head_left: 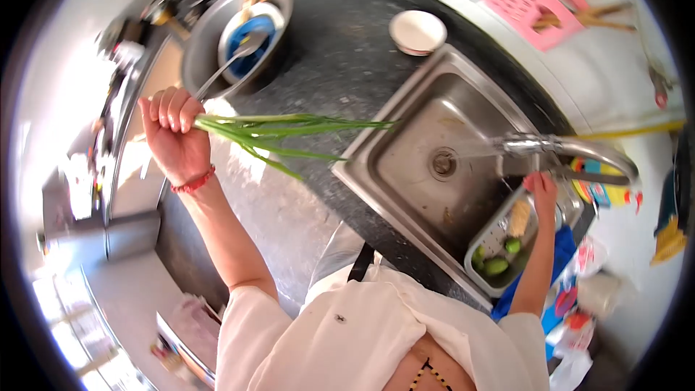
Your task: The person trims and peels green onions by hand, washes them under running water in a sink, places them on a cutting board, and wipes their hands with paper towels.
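Observation:
My left hand [177, 130], with a red bracelet at the wrist, is closed around one end of a bunch of green onions [289, 130]. The long green leaves stretch right, their tips reaching the near-left rim of the steel sink [405, 195]. My right hand [541, 190] is at the faucet [532, 145], its fingers closed at the handle below the spout. A faint, blurred stream of water runs from the spout toward the drain. Below my right hand, a perforated steel tray [486, 286] holds green limes or similar fruit [496, 266] and a tan sponge-like block [519, 219].
A white bowl [418, 32] stands on the dark countertop [340, 36] behind the sink. At the back left, a large metal basin [201, 51] holds a blue bowl [250, 49] and a spoon. A pink basket [532, 0] hangs on the wall. Bottles and plastic bags crowd the right.

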`<state>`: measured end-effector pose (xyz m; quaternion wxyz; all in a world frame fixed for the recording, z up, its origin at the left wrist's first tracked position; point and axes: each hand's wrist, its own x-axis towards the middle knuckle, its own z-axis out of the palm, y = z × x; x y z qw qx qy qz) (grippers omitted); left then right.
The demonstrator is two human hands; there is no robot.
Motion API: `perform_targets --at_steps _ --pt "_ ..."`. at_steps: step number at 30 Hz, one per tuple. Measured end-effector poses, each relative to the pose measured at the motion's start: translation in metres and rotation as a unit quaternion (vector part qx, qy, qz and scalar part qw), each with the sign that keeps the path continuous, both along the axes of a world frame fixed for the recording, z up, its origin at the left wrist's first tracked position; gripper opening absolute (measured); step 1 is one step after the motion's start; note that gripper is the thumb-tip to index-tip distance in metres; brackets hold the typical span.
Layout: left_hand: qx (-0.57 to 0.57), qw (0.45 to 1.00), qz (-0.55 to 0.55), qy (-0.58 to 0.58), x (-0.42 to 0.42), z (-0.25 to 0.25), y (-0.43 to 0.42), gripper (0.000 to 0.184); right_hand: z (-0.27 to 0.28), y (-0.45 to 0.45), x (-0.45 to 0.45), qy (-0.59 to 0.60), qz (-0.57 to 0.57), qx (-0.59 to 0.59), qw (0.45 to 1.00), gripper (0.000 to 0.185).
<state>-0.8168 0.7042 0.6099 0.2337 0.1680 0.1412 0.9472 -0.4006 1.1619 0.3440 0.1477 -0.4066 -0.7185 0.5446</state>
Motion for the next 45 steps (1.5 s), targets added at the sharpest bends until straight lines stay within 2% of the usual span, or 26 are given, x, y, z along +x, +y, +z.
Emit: perform_targets --at_steps 4,8,12,13,17,21,24,25,28,29,30,34,37,39,42,45 --pt "0.010 0.994 0.110 -0.004 0.034 0.010 -0.092 0.036 -0.012 0.003 0.005 -0.024 0.028 0.058 0.998 0.025" --pt "-0.005 0.966 0.258 -0.008 0.074 0.015 -0.197 0.036 -0.005 -0.009 0.005 -0.072 0.003 0.091 0.993 0.027" --pt "-0.015 0.919 0.394 0.005 0.152 0.022 -0.309 0.036 -0.011 -0.028 -0.004 -0.093 0.066 0.148 0.982 0.026" --pt "-0.035 0.899 0.437 0.001 0.177 0.019 -0.341 0.036 -0.012 -0.034 -0.009 -0.099 0.116 0.209 0.966 0.025" --pt "-0.103 0.778 0.619 -0.034 0.303 -0.004 -0.459 0.038 -0.009 -0.088 -0.059 -0.051 0.287 0.437 0.851 0.024" --pt "-0.132 0.616 0.766 -0.130 0.455 -0.045 -0.558 0.040 0.036 -0.205 -0.133 -0.066 0.367 0.394 0.840 0.024" --pt "-0.143 0.472 0.841 -0.221 0.557 -0.064 -0.594 0.041 0.052 -0.291 -0.181 -0.011 0.435 0.393 0.810 0.025" --pt "-0.140 0.444 0.851 -0.241 0.589 -0.073 -0.607 0.040 0.059 -0.322 -0.194 0.019 0.472 0.489 0.734 0.024" --pt "-0.118 0.359 0.877 -0.297 0.685 -0.105 -0.628 0.036 0.051 -0.409 -0.238 0.019 0.510 0.419 0.751 0.023" --pt "-0.116 0.328 0.881 -0.320 0.709 -0.117 -0.623 0.034 0.040 -0.429 -0.256 0.018 0.529 0.466 0.709 0.023" --pt "-0.113 0.297 0.883 -0.345 0.730 -0.128 -0.616 0.032 0.029 -0.455 -0.269 0.015 0.561 0.458 0.689 0.023" --pt "-0.088 0.188 0.869 -0.449 0.795 -0.177 -0.578 0.033 0.012 -0.588 -0.301 0.019 0.648 0.426 0.631 0.024" --pt "-0.085 0.074 0.830 -0.546 0.820 -0.195 -0.541 0.036 0.012 -0.678 -0.319 0.030 0.707 0.410 0.575 0.023" --pt "-0.101 0.040 0.807 -0.580 0.825 -0.200 -0.521 0.036 0.017 -0.734 -0.330 0.033 0.745 0.395 0.536 0.023" --pt "-0.117 -0.005 0.767 -0.631 0.834 -0.211 -0.519 0.038 0.019 -0.826 -0.345 -0.009 0.760 0.440 0.479 0.021" --pt "-0.165 -0.027 0.736 -0.656 0.842 -0.219 -0.522 0.042 -0.008 -0.896 -0.377 0.018 0.790 0.415 0.452 0.020"
